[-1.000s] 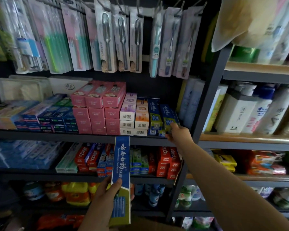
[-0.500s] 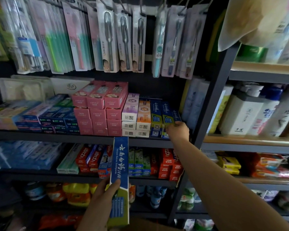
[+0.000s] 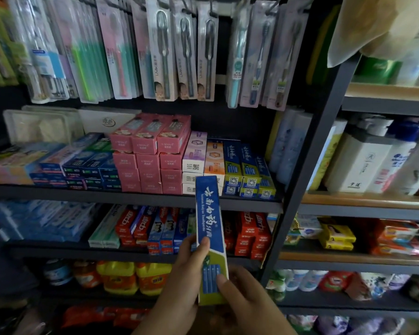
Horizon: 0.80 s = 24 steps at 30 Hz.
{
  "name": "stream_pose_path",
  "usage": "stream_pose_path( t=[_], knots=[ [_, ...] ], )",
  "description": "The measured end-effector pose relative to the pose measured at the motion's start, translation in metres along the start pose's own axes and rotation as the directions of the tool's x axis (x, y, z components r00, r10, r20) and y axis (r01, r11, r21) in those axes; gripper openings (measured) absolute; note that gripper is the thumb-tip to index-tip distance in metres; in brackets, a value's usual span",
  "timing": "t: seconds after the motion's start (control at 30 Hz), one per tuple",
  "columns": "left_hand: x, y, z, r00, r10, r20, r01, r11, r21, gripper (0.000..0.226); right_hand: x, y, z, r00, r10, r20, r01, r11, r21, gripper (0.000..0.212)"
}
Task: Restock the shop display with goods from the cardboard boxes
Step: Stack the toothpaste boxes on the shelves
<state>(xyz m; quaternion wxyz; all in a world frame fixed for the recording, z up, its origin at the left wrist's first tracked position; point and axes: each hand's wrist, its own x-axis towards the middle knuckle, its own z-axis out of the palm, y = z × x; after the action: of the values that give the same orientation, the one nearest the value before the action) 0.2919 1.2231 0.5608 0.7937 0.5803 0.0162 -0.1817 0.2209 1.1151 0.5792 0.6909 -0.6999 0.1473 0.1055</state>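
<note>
**Two hands on one blue toothpaste box**

From the head camera, we see a long blue toothpaste box [image 3: 209, 238] held up on end in front of the shelves. Its top is blue with white writing, and its bottom part is green and yellow. It leans a little to the left at the top.

Our left hand [image 3: 179, 288] holds the box from the left side. The thumb [image 3: 205, 243] presses on the front of the box, about halfway up, and the other fingers curl round behind it. Our right hand [image 3: 247, 298] holds the bottom of the box from the right. Its thumb [image 3: 221, 282] lies on the green and yellow part, and we cannot see where its other fingers go.

The top of the box reaches up in front of the middle shelf [image 3: 131, 198]. Just to the right of it on that shelf stand more blue boxes of the same kind [image 3: 248, 170], packed side by side. Left of those are an orange box [image 3: 213, 155], a pale purple box [image 3: 195, 151] and a stack of pink boxes [image 3: 150, 155].

Toothbrushes in clear packs [image 3: 184, 56] hang in a row above. Red toothpaste boxes [image 3: 254, 230] sit on the shelf below, behind our box. Yellow jugs [image 3: 133, 276] stand lower down. White bottles [image 3: 363, 163] fill the rack on the right.
</note>
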Motion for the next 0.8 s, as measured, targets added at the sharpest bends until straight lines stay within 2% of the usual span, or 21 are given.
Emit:
stream_pose_path(
  t=[0.07, 0.1, 0.17, 0.2, 0.23, 0.3, 0.33, 0.5, 0.63, 0.8],
  knots=[
    [0.002, 0.007, 0.014, 0.998, 0.039, 0.052, -0.042, 0.997, 0.058, 0.029, -0.005, 0.002, 0.002, 0.996, -0.030, -0.079, 0.035, 0.997, 0.074, 0.015],
    [0.003, 0.011, 0.019, 0.994, 0.062, 0.089, -0.071, 0.992, 0.102, 0.037, -0.007, 0.000, 0.001, 0.990, -0.053, -0.130, 0.066, 0.994, 0.093, 0.014],
    [0.007, 0.015, 0.024, 0.977, 0.114, 0.179, -0.147, 0.971, 0.188, 0.073, -0.008, -0.009, -0.009, 0.963, -0.134, -0.234, 0.158, 0.983, 0.090, 0.013],
    [0.005, 0.019, 0.027, 0.970, 0.108, 0.216, -0.156, 0.964, 0.215, 0.075, -0.006, -0.015, -0.018, 0.939, -0.185, -0.289, 0.210, 0.976, 0.060, 0.013],
    [0.003, 0.021, 0.027, 0.967, 0.109, 0.229, -0.164, 0.958, 0.236, 0.059, -0.002, -0.024, -0.028, 0.913, -0.224, -0.340, 0.246, 0.969, 0.022, 0.013],
    [0.000, 0.021, 0.020, 0.979, 0.134, 0.155, -0.171, 0.950, 0.259, 0.026, 0.013, -0.041, -0.054, 0.873, -0.253, -0.416, 0.259, 0.965, -0.043, 0.016],
    [-0.002, 0.021, 0.015, 0.983, 0.121, 0.135, -0.153, 0.954, 0.260, 0.019, 0.023, -0.051, -0.066, 0.861, -0.253, -0.441, 0.248, 0.966, -0.070, 0.018],
    [-0.007, 0.018, 0.003, 0.993, 0.112, -0.036, -0.098, 0.957, 0.275, 0.012, 0.083, -0.090, -0.108, 0.836, -0.194, -0.513, 0.172, 0.981, -0.091, 0.028],
    [-0.015, 0.020, -0.005, 0.994, 0.062, -0.090, -0.036, 0.964, 0.262, 0.009, 0.122, -0.098, -0.117, 0.833, -0.119, -0.540, 0.109, 0.993, -0.051, 0.034],
    [-0.024, 0.022, -0.015, 0.994, 0.004, -0.110, 0.019, 0.977, 0.212, 0.013, 0.144, -0.089, -0.115, 0.789, -0.106, -0.606, 0.125, 0.992, -0.010, 0.035]
  ],
)
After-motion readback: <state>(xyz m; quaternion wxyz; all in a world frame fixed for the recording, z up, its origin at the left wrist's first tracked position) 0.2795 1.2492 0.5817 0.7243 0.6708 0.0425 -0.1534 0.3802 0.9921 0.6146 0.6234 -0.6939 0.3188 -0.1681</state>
